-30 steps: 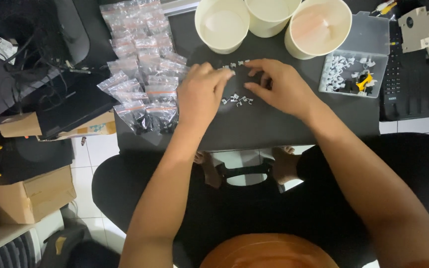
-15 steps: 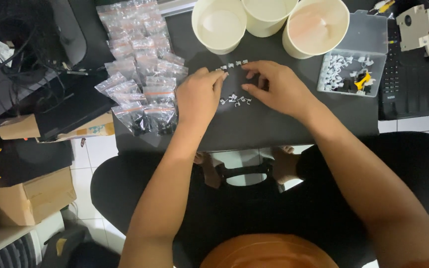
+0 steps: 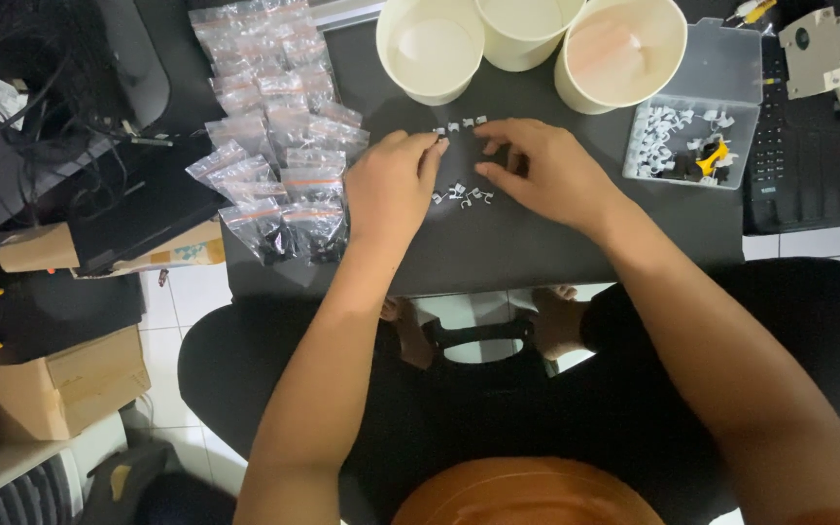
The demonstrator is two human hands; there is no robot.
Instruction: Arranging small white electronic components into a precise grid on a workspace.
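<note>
Between hands [image 3: 469, 175], clips [image 3: 463, 193] (edge-clear)

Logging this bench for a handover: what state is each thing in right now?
Left hand: palm down, fingertips at the small white clips.
Right hand: palm down, fingers spread over the clips.
Small white clips: loose on the dark board.
Clear plastic box: open, part filled.
Zip bags: sealed, piled.
Paper cups: upright.

Paper cups [image 3: 527, 39] at twelve o'clock cut off by top edge; small white clips [image 3: 464, 194] possibly plastic, too small to tell.
</note>
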